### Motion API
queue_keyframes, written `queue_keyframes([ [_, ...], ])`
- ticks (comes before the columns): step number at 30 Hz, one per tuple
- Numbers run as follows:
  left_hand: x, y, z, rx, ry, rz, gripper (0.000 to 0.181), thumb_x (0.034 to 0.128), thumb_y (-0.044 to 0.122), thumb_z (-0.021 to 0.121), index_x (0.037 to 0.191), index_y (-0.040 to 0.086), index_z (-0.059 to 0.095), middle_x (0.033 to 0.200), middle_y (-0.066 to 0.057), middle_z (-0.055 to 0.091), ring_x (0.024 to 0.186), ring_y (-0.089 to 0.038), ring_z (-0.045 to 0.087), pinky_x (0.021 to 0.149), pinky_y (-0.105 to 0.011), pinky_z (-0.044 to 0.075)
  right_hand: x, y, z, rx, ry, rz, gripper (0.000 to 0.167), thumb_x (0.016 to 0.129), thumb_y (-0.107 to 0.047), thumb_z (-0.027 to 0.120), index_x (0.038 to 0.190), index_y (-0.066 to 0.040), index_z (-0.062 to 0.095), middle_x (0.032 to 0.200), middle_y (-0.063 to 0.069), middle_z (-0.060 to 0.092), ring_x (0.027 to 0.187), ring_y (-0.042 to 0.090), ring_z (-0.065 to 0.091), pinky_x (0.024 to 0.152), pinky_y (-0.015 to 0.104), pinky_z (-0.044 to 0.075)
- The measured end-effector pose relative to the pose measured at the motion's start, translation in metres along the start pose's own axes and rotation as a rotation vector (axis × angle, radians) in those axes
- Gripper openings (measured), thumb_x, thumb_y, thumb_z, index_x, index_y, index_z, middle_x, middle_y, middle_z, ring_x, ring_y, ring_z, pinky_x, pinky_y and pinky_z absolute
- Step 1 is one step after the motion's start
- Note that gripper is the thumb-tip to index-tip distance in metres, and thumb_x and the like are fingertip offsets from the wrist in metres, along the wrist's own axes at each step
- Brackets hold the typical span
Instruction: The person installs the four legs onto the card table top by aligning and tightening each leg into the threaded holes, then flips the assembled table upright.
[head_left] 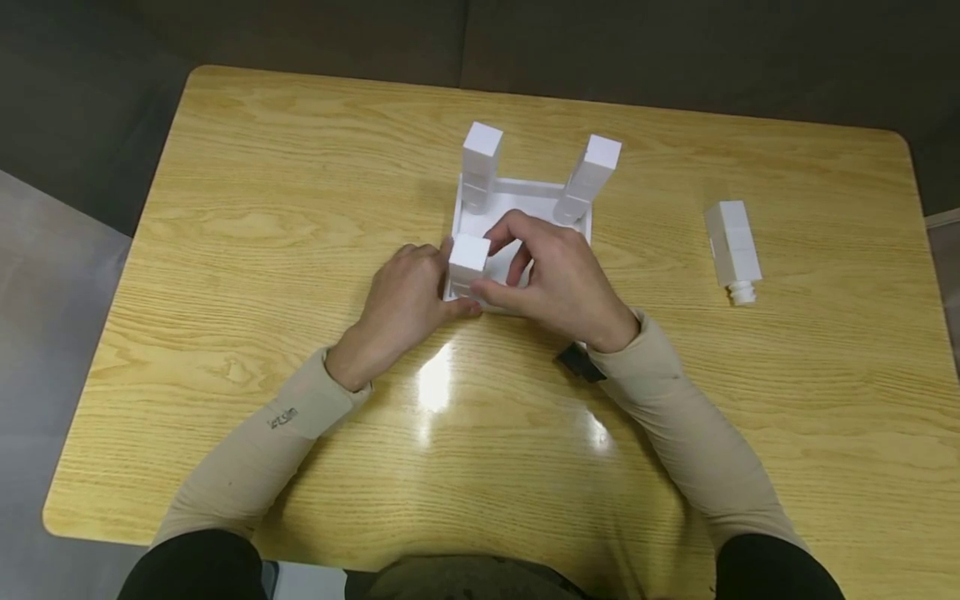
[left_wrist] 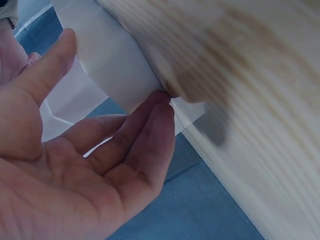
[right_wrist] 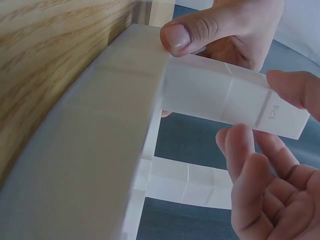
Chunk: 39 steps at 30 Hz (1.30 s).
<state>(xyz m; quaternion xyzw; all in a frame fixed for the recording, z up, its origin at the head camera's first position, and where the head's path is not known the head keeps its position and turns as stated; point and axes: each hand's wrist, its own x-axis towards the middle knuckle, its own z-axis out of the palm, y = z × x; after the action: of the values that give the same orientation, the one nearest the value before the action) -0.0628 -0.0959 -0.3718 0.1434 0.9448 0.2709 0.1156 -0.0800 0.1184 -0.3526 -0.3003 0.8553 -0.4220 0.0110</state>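
Note:
A white square tray-like base [head_left: 517, 197] lies on the table with three white block legs standing at its corners. The left hand [head_left: 408, 292] holds the base's near left corner, its thumb on the near edge; in the left wrist view its fingers [left_wrist: 155, 125] curl against the white rim. At that corner the right hand [head_left: 558, 279] pinches the upright near left leg [head_left: 469, 254] between thumb and fingers; in the right wrist view this leg [right_wrist: 235, 95] meets the base's side [right_wrist: 100, 120]. The far left leg [head_left: 481, 158] and far right leg [head_left: 592, 175] stand untouched.
A loose white leg [head_left: 733, 242] with a threaded end lies on the wooden table [head_left: 300, 167] at the right. A dark object [head_left: 581, 363] sits by the right wrist. A dark partition [head_left: 675, 58] stands behind the table's far edge.

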Motion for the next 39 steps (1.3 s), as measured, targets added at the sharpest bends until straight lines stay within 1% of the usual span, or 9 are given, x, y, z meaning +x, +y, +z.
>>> queue_keyframes([
  [2, -0.0001, -0.0001, 0.0003, 0.001, 0.004, -0.002, 0.100, 0.0852, 0.035, 0.097, 0.155, -0.016, 0.047, 0.093, -0.014, 0.069, 0.097, -0.034, 0.062, 0.084, -0.047, 0.052, -0.0003, 0.0001, 0.0003, 0.001, 0.001, 0.001, 0.038, 0.087, -0.019, 0.095, 0.112, -0.005, 0.070, 0.102, 0.007, 0.078, 0.061, 0.007, 0.064, 0.055, 0.026, 0.046],
  [4, -0.0002, -0.0004, 0.0008, 0.004, 0.009, 0.000, 0.100, 0.0854, 0.035, 0.097, 0.155, -0.016, 0.046, 0.091, -0.014, 0.068, 0.096, -0.034, 0.062, 0.083, -0.047, 0.052, -0.0001, -0.0002, 0.0007, 0.011, -0.004, -0.003, 0.041, 0.086, -0.019, 0.095, 0.114, -0.005, 0.069, 0.102, 0.008, 0.078, 0.059, 0.007, 0.062, 0.055, 0.027, 0.046],
  [11, -0.0004, -0.0015, 0.0011, 0.020, 0.014, 0.013, 0.095, 0.0872, 0.036, 0.095, 0.153, -0.015, 0.051, 0.086, -0.012, 0.065, 0.094, -0.034, 0.062, 0.083, -0.047, 0.052, 0.0004, 0.0003, 0.0028, 0.021, -0.020, -0.051, 0.050, 0.091, -0.019, 0.091, 0.135, -0.005, 0.072, 0.100, 0.008, 0.074, 0.059, 0.007, 0.056, 0.057, 0.026, 0.046],
  [15, -0.0014, -0.0017, 0.0011, 0.012, 0.020, 0.026, 0.087, 0.0868, 0.034, 0.095, 0.151, -0.011, 0.057, 0.088, -0.012, 0.067, 0.094, -0.034, 0.063, 0.084, -0.048, 0.053, 0.0002, 0.0009, 0.0038, 0.016, -0.024, -0.075, 0.052, 0.093, -0.019, 0.090, 0.141, -0.007, 0.072, 0.102, 0.006, 0.072, 0.063, 0.008, 0.055, 0.059, 0.026, 0.048],
  [19, -0.0021, -0.0009, 0.0011, 0.005, 0.016, 0.021, 0.097, 0.0864, 0.035, 0.096, 0.154, -0.015, 0.049, 0.089, -0.013, 0.068, 0.095, -0.034, 0.063, 0.083, -0.047, 0.053, 0.0002, 0.0001, 0.0034, -0.003, -0.020, -0.044, 0.046, 0.092, -0.019, 0.092, 0.131, -0.003, 0.075, 0.101, 0.007, 0.074, 0.061, 0.008, 0.056, 0.057, 0.025, 0.047],
  [23, -0.0019, -0.0002, 0.0011, -0.002, 0.017, 0.016, 0.101, 0.0857, 0.035, 0.097, 0.156, -0.016, 0.045, 0.088, -0.013, 0.066, 0.092, -0.033, 0.061, 0.080, -0.045, 0.052, 0.0001, -0.0003, 0.0024, -0.034, 0.001, -0.006, 0.034, 0.087, -0.021, 0.095, 0.108, -0.004, 0.075, 0.093, 0.007, 0.076, 0.057, 0.007, 0.057, 0.053, 0.026, 0.044],
  [26, -0.0018, 0.0003, 0.0011, -0.003, 0.019, 0.012, 0.101, 0.0854, 0.035, 0.097, 0.156, -0.016, 0.044, 0.087, -0.012, 0.065, 0.091, -0.032, 0.060, 0.078, -0.045, 0.051, -0.0002, -0.0003, 0.0020, -0.061, 0.021, 0.003, 0.034, 0.084, -0.022, 0.097, 0.097, -0.005, 0.071, 0.086, 0.007, 0.075, 0.058, 0.009, 0.060, 0.054, 0.029, 0.044],
  [31, -0.0014, 0.0004, 0.0016, 0.004, 0.021, 0.012, 0.100, 0.0861, 0.035, 0.096, 0.155, -0.016, 0.044, 0.089, -0.014, 0.067, 0.092, -0.033, 0.061, 0.078, -0.045, 0.052, -0.0012, -0.0005, 0.0021, -0.108, 0.054, -0.005, 0.036, 0.083, -0.025, 0.098, 0.093, -0.005, 0.069, 0.078, 0.007, 0.073, 0.061, 0.013, 0.065, 0.058, 0.035, 0.047],
  [39, -0.0015, 0.0002, 0.0026, 0.009, 0.027, 0.015, 0.098, 0.0867, 0.035, 0.096, 0.154, -0.016, 0.046, 0.093, -0.016, 0.071, 0.098, -0.036, 0.065, 0.082, -0.047, 0.054, -0.0026, -0.0013, 0.0031, -0.129, 0.073, -0.032, 0.037, 0.083, -0.026, 0.098, 0.093, -0.006, 0.069, 0.089, 0.006, 0.076, 0.066, 0.016, 0.068, 0.061, 0.037, 0.052],
])
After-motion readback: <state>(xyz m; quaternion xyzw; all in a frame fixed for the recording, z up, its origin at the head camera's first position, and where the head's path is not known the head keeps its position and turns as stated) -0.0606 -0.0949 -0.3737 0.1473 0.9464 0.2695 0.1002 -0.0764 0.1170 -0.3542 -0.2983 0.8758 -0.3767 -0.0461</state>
